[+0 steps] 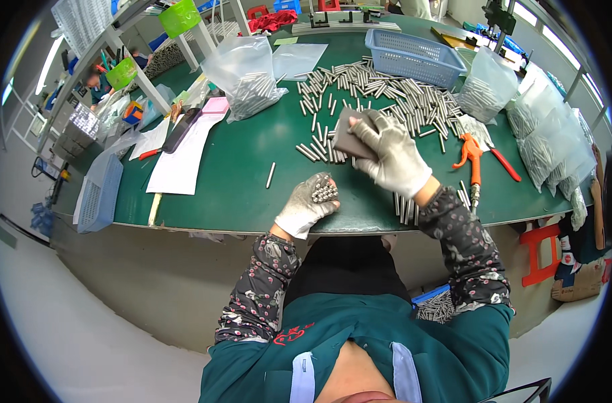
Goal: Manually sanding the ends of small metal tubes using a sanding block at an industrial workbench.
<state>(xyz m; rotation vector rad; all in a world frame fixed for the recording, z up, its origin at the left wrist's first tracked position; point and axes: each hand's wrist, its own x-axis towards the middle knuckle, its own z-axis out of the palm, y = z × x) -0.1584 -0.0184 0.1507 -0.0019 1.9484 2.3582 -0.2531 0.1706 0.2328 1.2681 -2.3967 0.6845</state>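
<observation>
My left hand (306, 207), in a grey work glove, grips a bundle of short metal rods (323, 191) upright on the green table (232, 174), their ends showing. My right hand (392, 156), also gloved, holds a flat grey card (350, 134) over a row of rods (319, 149) lying side by side. A large loose heap of the same metal rods (386, 91) spreads across the table just beyond the right hand. One single rod (271, 174) lies apart to the left.
A blue plastic basket (417, 57) stands behind the heap and another blue basket (99, 195) hangs off the left edge. Clear bags of rods (249, 84) sit left and right (487, 87). An orange air tool (472, 158), white paper sheets (182, 161) and an orange stool (541, 252) are nearby.
</observation>
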